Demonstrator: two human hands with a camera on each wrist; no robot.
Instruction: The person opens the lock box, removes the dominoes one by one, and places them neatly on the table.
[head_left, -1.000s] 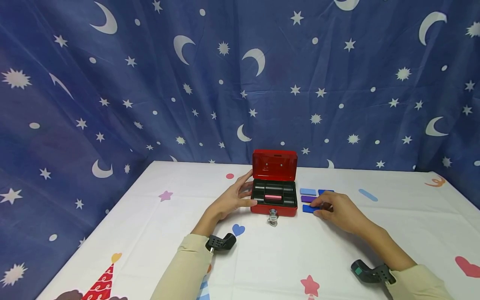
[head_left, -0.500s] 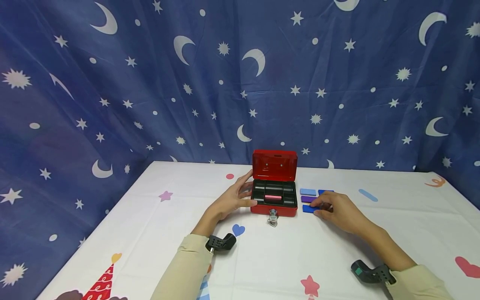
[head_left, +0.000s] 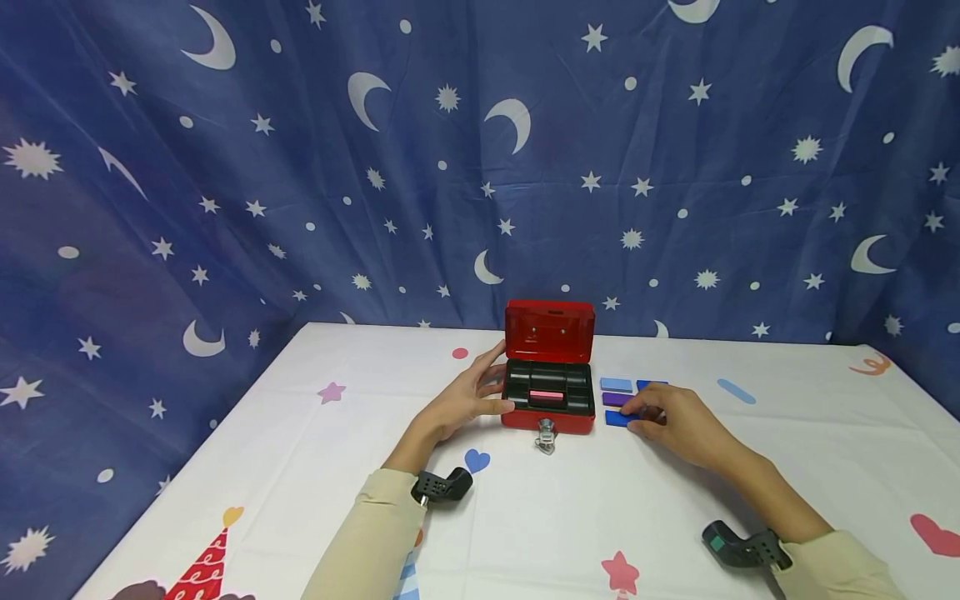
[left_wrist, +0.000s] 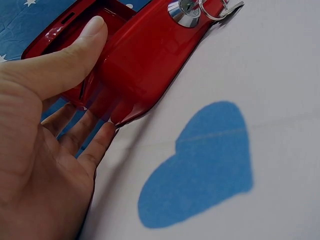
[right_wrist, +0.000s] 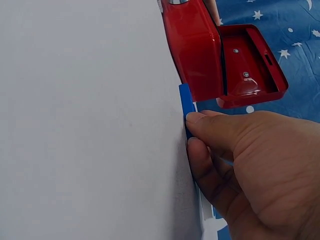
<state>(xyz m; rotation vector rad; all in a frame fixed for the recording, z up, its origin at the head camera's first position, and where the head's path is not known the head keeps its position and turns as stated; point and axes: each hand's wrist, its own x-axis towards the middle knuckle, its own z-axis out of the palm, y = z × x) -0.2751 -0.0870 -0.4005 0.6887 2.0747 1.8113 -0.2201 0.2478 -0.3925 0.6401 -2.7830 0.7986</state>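
Observation:
A red metal cash box (head_left: 547, 421) stands with its lid (head_left: 550, 331) raised; a black compartment tray (head_left: 549, 374) lies inside. From its front lock hangs a ring of keys (head_left: 546, 446). My left hand (head_left: 474, 391) rests along the box's left side, fingers extended, thumb at the front corner; the left wrist view has the thumb (left_wrist: 75, 62) beside the red wall. To the right of the box, my right hand (head_left: 672, 419) pinches a flat blue rectangular block (head_left: 618, 418) low at the cloth. In the right wrist view, thumb and fingertips sit at this block's (right_wrist: 185, 97) edge.
Behind the held block lie a purple block (head_left: 615, 399), a light blue block (head_left: 616, 384) and another blue block (head_left: 651, 383), partly hidden by my right hand. A white printed cloth (head_left: 540, 517) covers the table. A blue curtain (head_left: 420, 208) hangs behind.

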